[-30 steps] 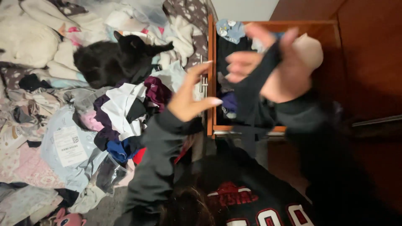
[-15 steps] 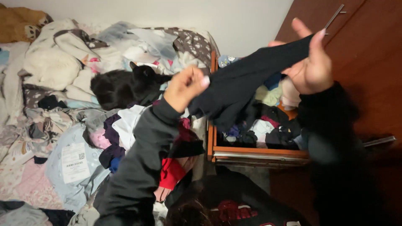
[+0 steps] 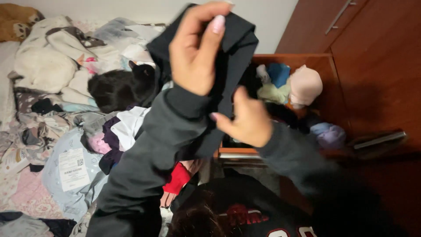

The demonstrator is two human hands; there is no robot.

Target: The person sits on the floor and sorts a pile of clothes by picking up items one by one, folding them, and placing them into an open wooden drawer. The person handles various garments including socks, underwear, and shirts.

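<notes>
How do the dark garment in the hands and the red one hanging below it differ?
The black garment is held up high, pinched by the left hand with the right hand at its lower edge; the red garment hangs untouched off the bed's edge. The black one shows larger. Both are soft clothing.

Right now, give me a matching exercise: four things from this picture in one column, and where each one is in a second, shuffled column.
Things:
1. black garment
2. black cat
3. pink cap
4. grey mailing bag

Places:
A. in the open drawer
B. held up in the left hand, right hand below
C. lying among clothes on the bed
D. near the bed's front edge, label up

Pairs: 1-B, 2-C, 3-A, 4-D
</notes>
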